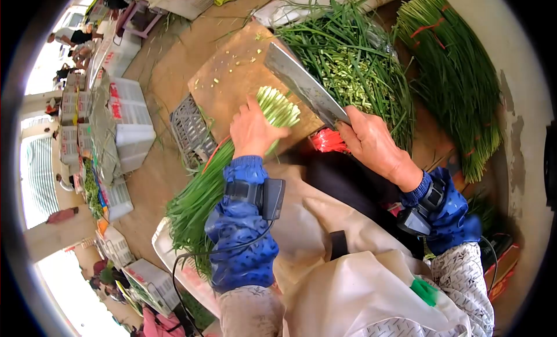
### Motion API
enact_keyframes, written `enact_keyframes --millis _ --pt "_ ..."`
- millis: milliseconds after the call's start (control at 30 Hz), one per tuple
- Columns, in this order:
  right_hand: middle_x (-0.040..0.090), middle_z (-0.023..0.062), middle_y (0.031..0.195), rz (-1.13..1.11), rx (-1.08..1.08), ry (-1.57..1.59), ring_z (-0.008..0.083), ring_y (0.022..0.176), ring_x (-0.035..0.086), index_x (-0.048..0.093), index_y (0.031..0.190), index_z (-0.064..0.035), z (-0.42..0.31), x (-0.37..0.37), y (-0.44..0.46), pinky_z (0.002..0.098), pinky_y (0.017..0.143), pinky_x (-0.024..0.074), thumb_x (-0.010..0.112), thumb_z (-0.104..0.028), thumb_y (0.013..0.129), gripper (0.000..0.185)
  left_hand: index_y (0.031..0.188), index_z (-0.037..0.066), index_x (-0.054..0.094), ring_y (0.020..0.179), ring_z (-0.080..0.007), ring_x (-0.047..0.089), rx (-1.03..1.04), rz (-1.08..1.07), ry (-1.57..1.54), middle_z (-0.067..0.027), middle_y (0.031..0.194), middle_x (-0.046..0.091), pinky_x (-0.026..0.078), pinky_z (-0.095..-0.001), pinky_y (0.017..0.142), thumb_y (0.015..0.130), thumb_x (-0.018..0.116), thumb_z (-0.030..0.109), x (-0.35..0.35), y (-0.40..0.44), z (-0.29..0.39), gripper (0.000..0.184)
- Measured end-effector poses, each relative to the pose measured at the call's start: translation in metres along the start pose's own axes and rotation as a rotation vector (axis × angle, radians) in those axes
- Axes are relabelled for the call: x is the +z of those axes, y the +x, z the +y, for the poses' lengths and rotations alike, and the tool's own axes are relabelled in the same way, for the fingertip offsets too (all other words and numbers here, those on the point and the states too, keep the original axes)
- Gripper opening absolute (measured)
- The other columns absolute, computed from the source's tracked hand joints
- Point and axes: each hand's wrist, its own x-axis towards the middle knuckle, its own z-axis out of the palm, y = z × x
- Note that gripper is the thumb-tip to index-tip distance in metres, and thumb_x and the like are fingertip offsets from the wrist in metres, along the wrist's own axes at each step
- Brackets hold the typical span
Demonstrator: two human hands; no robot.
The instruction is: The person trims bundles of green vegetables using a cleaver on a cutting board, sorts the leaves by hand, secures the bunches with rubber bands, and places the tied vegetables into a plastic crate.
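My left hand (253, 130) is wrapped over a thick bunch of garlic chives (200, 200) near its pale, evenly trimmed ends, which rest on a wooden chopping board (223, 81). The long green leaves trail down past my left forearm, and a red tie circles the bunch. In my right hand (374, 142) is a cleaver (307, 84), its broad blade tilted over the board's right edge, apart from the chive ends. A few cut bits are scattered over the board. Beside the blade lies a heap of loose leaves and cut stem ends (354, 76).
Tied bundles of chives (455, 76) lean along the wall at right. Red plastic ties (329, 141) lie below the cleaver. A grey plastic crate (191, 131) sits left of the board. White boxes (130, 116) and several people stand farther left.
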Motion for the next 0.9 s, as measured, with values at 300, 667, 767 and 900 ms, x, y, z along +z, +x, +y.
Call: enact_keyframes --millis 300,667,767,900 --pt "0.055 0.0201 0.054 -0.091 -0.021 -0.211 0.0415 0.050 0.058 0.046 0.087 -0.0007 -0.013 0.033 0.026 0.0494 0.046 0.0474 0.058 -0.004 0.084 0.013 0.102 -0.003 0.060 0.089 -0.0412 0.067 -0.012 -0.053 -0.071 -0.0247 0.096 0.068 0.055 -0.0467 0.078 0.057 0.083 0.042 -0.001 0.006 -0.002 0.068" --pt "0.046 0.0033 0.064 -0.360 -0.372 -0.951 0.0158 0.057 0.056 0.060 0.075 -0.0048 -0.027 0.030 0.054 0.0281 0.046 0.0444 0.059 -0.010 0.077 0.006 0.102 -0.004 0.062 0.090 -0.0397 0.068 0.033 -0.089 -0.103 -0.0242 0.099 0.068 0.054 -0.0448 0.079 0.059 0.084 0.040 -0.005 0.007 -0.004 0.065" --pt "0.056 0.0196 0.065 -0.367 -0.271 -0.532 0.0384 0.064 0.061 0.055 0.081 0.0027 -0.012 0.056 0.078 0.0450 0.055 0.0491 0.056 -0.010 0.084 0.013 0.103 -0.004 0.062 0.090 -0.0395 0.068 0.016 -0.135 -0.143 -0.0238 0.100 0.067 0.055 -0.0444 0.080 0.059 0.085 0.039 -0.001 0.009 -0.010 0.066" --pt "0.061 0.0188 0.072 -0.487 -0.221 -0.485 0.0371 0.069 0.064 0.063 0.074 0.0020 -0.026 0.040 0.105 0.0451 0.063 0.0537 0.058 -0.010 0.079 0.014 0.102 -0.004 0.063 0.092 -0.0381 0.068 0.030 -0.100 -0.111 -0.0231 0.099 0.068 0.056 -0.0445 0.079 0.058 0.086 0.040 -0.001 0.013 -0.010 0.066"
